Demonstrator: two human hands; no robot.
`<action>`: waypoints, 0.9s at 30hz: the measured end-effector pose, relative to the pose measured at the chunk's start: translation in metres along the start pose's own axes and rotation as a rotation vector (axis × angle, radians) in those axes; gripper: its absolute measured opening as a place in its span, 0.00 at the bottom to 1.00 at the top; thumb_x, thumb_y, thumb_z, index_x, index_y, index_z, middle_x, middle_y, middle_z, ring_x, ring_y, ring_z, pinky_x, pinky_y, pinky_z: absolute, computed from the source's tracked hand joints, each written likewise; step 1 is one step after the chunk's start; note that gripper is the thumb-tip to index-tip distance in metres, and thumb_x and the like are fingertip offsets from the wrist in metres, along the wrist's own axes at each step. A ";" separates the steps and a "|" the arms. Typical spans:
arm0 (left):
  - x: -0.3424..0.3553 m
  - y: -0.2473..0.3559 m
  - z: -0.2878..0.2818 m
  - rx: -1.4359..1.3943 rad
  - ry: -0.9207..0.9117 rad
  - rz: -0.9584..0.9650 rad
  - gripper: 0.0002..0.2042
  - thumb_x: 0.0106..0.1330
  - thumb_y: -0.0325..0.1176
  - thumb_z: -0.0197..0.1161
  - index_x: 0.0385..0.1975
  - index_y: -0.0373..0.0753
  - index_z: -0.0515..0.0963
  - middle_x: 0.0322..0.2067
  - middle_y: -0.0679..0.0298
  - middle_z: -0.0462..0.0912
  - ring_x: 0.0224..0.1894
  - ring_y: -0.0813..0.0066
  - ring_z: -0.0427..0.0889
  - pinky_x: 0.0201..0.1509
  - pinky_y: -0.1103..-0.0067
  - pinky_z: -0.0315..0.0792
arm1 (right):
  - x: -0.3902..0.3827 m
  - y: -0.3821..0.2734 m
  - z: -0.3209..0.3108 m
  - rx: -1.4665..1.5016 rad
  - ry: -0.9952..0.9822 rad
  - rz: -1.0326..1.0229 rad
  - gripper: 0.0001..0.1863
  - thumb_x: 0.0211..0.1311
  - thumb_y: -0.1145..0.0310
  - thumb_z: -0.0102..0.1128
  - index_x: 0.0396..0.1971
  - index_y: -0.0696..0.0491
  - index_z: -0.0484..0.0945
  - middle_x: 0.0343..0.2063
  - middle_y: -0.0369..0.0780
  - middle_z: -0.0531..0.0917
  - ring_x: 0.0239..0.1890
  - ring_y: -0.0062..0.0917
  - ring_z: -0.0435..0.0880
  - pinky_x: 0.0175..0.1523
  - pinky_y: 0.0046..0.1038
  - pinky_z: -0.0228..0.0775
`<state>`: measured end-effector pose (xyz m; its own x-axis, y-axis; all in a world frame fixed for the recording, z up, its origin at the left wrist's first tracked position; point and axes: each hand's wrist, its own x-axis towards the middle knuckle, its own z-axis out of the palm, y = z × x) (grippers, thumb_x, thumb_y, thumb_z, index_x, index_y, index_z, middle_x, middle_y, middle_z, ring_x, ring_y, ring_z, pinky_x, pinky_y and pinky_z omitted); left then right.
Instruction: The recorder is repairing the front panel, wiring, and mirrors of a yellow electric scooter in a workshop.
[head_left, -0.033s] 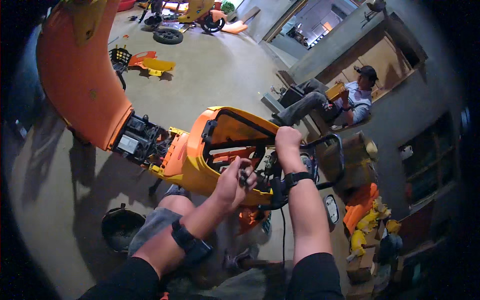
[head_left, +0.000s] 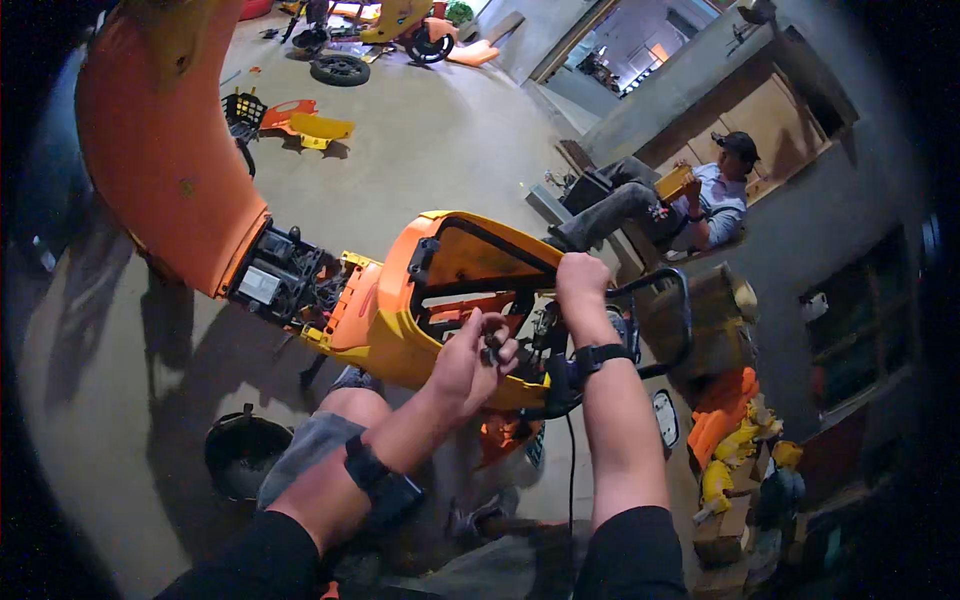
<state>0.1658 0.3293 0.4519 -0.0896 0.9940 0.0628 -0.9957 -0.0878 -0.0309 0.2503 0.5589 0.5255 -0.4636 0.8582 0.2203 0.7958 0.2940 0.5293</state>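
Far left, a curved orange panel [head_left: 160, 150] sweeps down to the orange-and-yellow scooter body [head_left: 400, 345] right in front of me, long axis slanting gently from upper left to lower right. Pale floor [head_left: 420, 140] spreads beyond. My left hand [head_left: 470, 365] has its fingers closed on a small dark part [head_left: 490, 350]; my right hand [head_left: 583, 285] is balled at the rim, grip hidden. Doorway [head_left: 625, 50] behind, black tubular rail [head_left: 686, 320] pointing right, seated co-worker [head_left: 718, 195] by the wall [head_left: 780, 245].

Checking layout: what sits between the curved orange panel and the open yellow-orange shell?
Head view: a black component bay with a pale rectangular block.
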 end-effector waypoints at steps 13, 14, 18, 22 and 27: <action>0.004 0.014 0.000 -0.014 0.100 0.062 0.38 0.77 0.66 0.35 0.61 0.32 0.70 0.56 0.51 0.79 0.61 0.53 0.78 0.72 0.62 0.67 | -0.128 -0.025 -0.123 0.953 0.044 -0.690 0.14 0.64 0.69 0.65 0.50 0.51 0.81 0.43 0.43 0.86 0.43 0.40 0.87 0.46 0.36 0.80; 0.002 0.016 0.002 0.057 0.096 0.053 0.39 0.76 0.67 0.34 0.61 0.32 0.70 0.56 0.51 0.79 0.61 0.53 0.78 0.72 0.61 0.66 | -0.132 -0.028 -0.121 0.889 0.038 -0.700 0.15 0.63 0.69 0.65 0.50 0.50 0.81 0.42 0.42 0.86 0.43 0.40 0.87 0.46 0.37 0.80; 0.007 0.012 0.006 -0.027 0.130 0.117 0.40 0.76 0.67 0.32 0.62 0.32 0.70 0.56 0.50 0.80 0.60 0.53 0.79 0.70 0.61 0.68 | -0.149 -0.039 -0.107 0.657 0.013 -0.733 0.16 0.59 0.68 0.67 0.48 0.50 0.81 0.40 0.41 0.84 0.42 0.41 0.86 0.43 0.39 0.81; 0.007 0.012 0.002 0.005 0.107 0.116 0.37 0.77 0.66 0.34 0.60 0.34 0.70 0.53 0.53 0.81 0.57 0.55 0.79 0.67 0.63 0.70 | -0.157 -0.035 -0.102 0.676 0.098 -0.735 0.17 0.57 0.69 0.69 0.48 0.50 0.82 0.41 0.43 0.84 0.42 0.39 0.87 0.42 0.35 0.82; 0.008 0.010 -0.013 -0.005 0.032 0.136 0.29 0.79 0.61 0.40 0.53 0.38 0.71 0.38 0.61 0.75 0.43 0.64 0.76 0.51 0.71 0.71 | -0.100 0.002 -0.091 0.845 0.181 -0.441 0.13 0.63 0.70 0.66 0.45 0.58 0.85 0.38 0.49 0.88 0.38 0.38 0.89 0.46 0.33 0.80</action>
<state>0.1551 0.3368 0.4390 -0.2228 0.9745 0.0256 -0.9742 -0.2217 -0.0415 0.2631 0.4349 0.5794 -0.7840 0.5414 0.3036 0.5207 0.8399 -0.1531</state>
